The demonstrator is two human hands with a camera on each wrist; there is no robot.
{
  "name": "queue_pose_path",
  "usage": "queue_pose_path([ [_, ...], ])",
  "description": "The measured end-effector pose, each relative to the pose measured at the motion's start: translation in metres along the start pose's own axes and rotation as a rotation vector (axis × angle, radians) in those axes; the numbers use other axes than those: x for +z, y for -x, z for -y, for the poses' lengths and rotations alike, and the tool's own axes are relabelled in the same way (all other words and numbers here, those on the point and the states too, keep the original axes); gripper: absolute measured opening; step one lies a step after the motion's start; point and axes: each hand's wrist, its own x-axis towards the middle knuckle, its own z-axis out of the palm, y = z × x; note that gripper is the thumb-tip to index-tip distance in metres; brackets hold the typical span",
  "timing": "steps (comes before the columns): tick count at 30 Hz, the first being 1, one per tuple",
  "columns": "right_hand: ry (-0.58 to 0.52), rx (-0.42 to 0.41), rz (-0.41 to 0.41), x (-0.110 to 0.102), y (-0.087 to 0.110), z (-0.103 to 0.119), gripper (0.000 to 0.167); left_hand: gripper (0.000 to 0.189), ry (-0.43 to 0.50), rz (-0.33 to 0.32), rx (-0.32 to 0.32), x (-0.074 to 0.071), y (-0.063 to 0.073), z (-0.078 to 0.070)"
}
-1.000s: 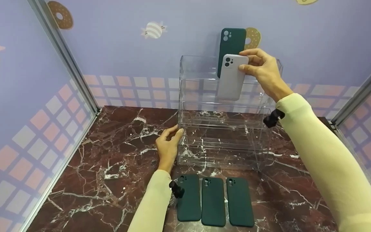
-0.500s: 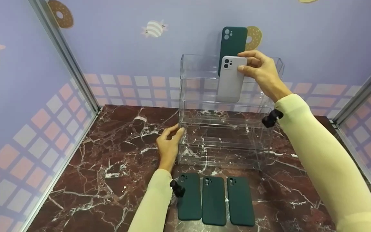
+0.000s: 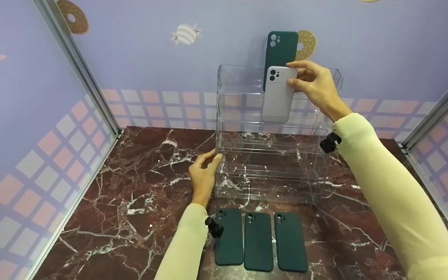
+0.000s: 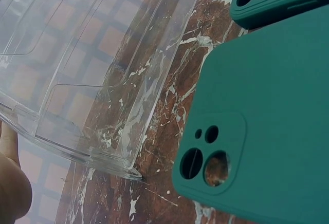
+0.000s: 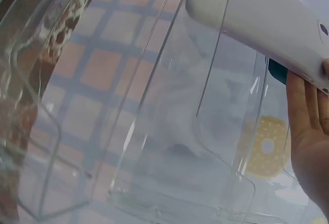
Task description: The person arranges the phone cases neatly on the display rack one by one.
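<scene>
My right hand (image 3: pixel 315 86) pinches a pale lilac phone case (image 3: pixel 277 97) near its upper right corner, thumb in front. The case stands nearly upright at the clear tiered display rack (image 3: pixel 221 112); in the right wrist view, the lower end of the phone case (image 5: pixel 211 0) shows through a clear panel. Behind it, a dark green phone case (image 3: pixel 282 48) stands in the top tier, partly covered. My left hand (image 3: pixel 203 177) holds the rack's left side wall, thumb at the edge; in the left wrist view only part of the left hand (image 4: pixel 13 188) shows.
Three dark green phone cases lie in a row before the rack: a left case (image 3: pixel 230 239), a middle case (image 3: pixel 258 243) and a right case (image 3: pixel 291 243). Marbled red-brown tabletop (image 3: pixel 130 186) lies beneath. A patterned lilac wall (image 3: pixel 150 58) stands behind the rack.
The lilac case has shifted slightly left and dipped a little within the right hand's pinch. My left hand stays at the rack's side; the green cases have not moved.
</scene>
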Motion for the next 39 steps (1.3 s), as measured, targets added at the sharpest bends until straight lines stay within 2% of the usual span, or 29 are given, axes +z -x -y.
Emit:
queue_pose_path([
  [4, 0.12, -0.007, -0.001, 0.001, 0.001, 0.001, 0.045, 0.025, 0.005, 0.015, 0.0, -0.001, 0.0, 0.0],
  [7, 0.166, 0.001, -0.009, 0.002, 0.002, 0.001, 0.05, 0.025, -0.003, 0.018, -0.002, -0.001, 0.001, -0.001],
  [17, 0.231, -0.039, -0.089, -0.001, 0.009, 0.001, 0.052, 0.025, -0.004, 0.008, 0.022, 0.0, 0.001, -0.001],
  [22, 0.201, -0.093, -0.118, -0.008, 0.018, 0.002, 0.048, 0.025, -0.008, 0.008, 0.027, 0.0, 0.001, -0.001],
  [31, 0.236, -0.147, -0.086, -0.018, 0.053, -0.001, 0.05, 0.023, -0.014, 0.009, 0.003, -0.001, 0.0, 0.001],
  [39, 0.182, -0.158, -0.014, -0.017, 0.097, -0.01, 0.047, 0.025, -0.011, 0.023, -0.018, -0.001, 0.001, -0.001],
])
